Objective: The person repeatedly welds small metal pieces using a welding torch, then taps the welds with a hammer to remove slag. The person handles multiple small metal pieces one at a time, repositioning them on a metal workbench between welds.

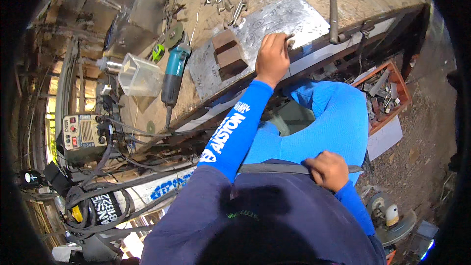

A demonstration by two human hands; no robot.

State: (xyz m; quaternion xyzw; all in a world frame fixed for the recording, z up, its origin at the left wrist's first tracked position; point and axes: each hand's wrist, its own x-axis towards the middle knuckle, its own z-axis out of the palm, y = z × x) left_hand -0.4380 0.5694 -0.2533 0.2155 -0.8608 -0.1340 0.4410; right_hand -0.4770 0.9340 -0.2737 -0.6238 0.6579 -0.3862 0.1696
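My left hand (pixel 273 60) is over the front edge of the workbench, fingers closed round a small dark metal piece (pixel 290 42) whose end pokes out beside the fingertips. Under and behind it lies a scuffed metal plate (pixel 274 19) with marks drawn on it. Left of the hand a brown, notched metal block (pixel 229 54) rests on the plate. My right hand (pixel 329 171) is at my waist, its fingers curled over a dark band (pixel 274 168) above my blue trousers. Whatever those fingers hold, if anything, is hidden.
A hammer (pixel 333 12) lies right of the plate. Left are a teal angle grinder (pixel 174 71), a tape measure (pixel 158 52) and a clear plastic container (pixel 140 76). Spanners (pixel 238 12) lie behind. An orange crate of scrap (pixel 405 88) and a welding machine (pixel 83 132) flank the bench.
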